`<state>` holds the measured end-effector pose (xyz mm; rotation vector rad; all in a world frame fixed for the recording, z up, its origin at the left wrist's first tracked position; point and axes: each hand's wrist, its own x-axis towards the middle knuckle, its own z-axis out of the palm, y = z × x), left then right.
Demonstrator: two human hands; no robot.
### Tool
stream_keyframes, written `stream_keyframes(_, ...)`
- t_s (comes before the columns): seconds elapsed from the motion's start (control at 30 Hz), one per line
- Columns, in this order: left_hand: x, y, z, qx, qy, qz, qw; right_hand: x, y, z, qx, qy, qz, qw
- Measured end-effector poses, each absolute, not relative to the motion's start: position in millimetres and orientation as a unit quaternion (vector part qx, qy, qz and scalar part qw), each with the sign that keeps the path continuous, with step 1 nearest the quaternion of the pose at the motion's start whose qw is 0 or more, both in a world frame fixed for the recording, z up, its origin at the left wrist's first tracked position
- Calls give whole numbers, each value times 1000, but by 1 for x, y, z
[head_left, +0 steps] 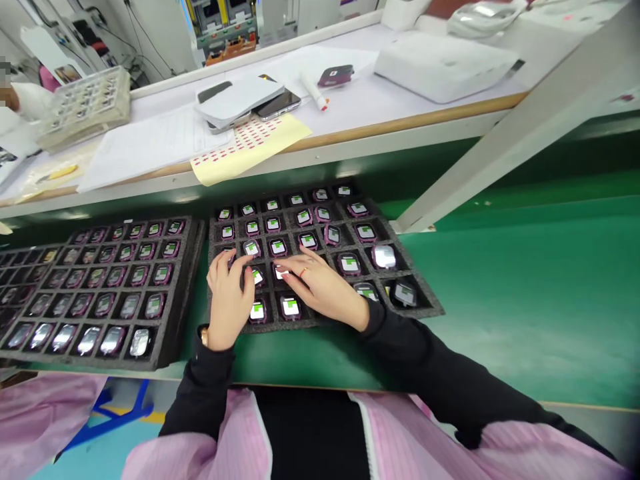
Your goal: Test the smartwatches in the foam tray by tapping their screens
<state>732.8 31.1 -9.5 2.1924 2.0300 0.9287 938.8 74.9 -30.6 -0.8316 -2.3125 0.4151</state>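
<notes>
Grey foam tray (pixel 427 311) on the green counter (pixel 520 300) holds watches (pixel 291 307) face-up, long axes mostly pointing away from the person; left hand (pixel 229 293) over them, fingers parted; right hand (pixel 323 285), grip impossible to tell.

bright | glare on watch screens (pixel 385 257) | sheen on green tabletop (pixel 520 287) | edges stretched
</notes>
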Motion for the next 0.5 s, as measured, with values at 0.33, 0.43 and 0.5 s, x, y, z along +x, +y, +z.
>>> stream_keyframes(0.33,732,-57,-61,678,639,364,-18,958,14,-53,-264,-846,210,413)
stream_keyframes(0.43,730,-62,-65,665,654,361,-17,955,15,-57,-271,-850,193,407)
stream_keyframes(0.5,729,-63,-65,664,656,357,-16,954,16,-59,-276,-855,182,399)
